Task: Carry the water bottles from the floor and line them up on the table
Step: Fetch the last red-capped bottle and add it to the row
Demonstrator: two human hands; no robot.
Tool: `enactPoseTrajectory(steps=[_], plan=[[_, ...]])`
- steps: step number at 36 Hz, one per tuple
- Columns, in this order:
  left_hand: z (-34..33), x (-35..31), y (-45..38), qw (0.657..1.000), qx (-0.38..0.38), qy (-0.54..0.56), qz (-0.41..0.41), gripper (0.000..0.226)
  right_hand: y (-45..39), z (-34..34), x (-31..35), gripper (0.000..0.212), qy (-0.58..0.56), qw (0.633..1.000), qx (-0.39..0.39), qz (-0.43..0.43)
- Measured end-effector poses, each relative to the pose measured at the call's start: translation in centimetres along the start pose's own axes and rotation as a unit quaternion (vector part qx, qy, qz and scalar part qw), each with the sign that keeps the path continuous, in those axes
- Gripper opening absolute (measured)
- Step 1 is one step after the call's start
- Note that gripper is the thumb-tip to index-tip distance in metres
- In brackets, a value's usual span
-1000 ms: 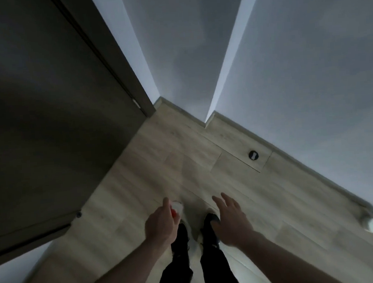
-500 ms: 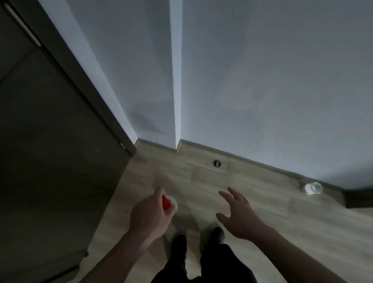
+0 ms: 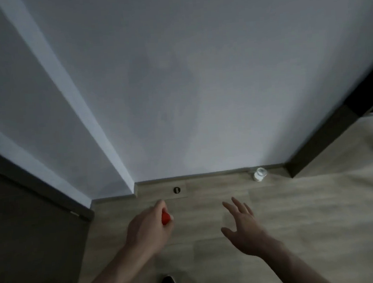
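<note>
L hand (image 3: 146,230) round red-capped bottle (image 3: 166,217)

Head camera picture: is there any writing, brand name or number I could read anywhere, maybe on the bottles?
None can be read.
Bottle on the floor by the wall: too small and blurred to show any label.
Red-capped bottle in the left hand: mostly hidden, no print shows.
Round dark fitting in the floor: a mark, not legible text.

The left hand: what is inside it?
The left hand curls round something with a red cap poking out past the fingers, with a pale edge beside it. It may be a water bottle, but the hand covers the body, so I cannot confirm.
</note>
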State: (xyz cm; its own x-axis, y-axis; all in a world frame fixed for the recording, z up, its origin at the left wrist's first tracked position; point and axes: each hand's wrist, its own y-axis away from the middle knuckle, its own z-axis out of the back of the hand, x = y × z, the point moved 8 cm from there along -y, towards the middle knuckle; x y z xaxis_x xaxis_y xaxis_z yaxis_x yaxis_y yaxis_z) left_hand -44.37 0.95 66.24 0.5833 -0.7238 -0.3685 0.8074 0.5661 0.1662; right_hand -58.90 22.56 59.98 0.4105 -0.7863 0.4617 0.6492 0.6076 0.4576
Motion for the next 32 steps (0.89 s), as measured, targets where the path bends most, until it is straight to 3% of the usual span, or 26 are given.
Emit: enactPoseTrajectory(steps=[14, 20, 32], plan=[[-8.0, -30.3, 0.9, 0.994, -0.002, 0.024, -0.105, 0.030, 13.6, 14.8, -27.4, 0.083, 0.013, 0.993, -0.092, -0.080], [-10.5, -42.5, 1.2, 0.979, 0.007, 0.003, -0.203, 0.026, 17.3, 20.7, -35.7, 0.083, -0.019, 0.985, -0.131, -0.110], [-16.5, -62.1, -3.0, 0.953, 0.041, -0.030, -0.298, 0.030, 18.8, 31.0, -50.0, 0.080, -0.049, 0.973, -0.170, -0.149]])
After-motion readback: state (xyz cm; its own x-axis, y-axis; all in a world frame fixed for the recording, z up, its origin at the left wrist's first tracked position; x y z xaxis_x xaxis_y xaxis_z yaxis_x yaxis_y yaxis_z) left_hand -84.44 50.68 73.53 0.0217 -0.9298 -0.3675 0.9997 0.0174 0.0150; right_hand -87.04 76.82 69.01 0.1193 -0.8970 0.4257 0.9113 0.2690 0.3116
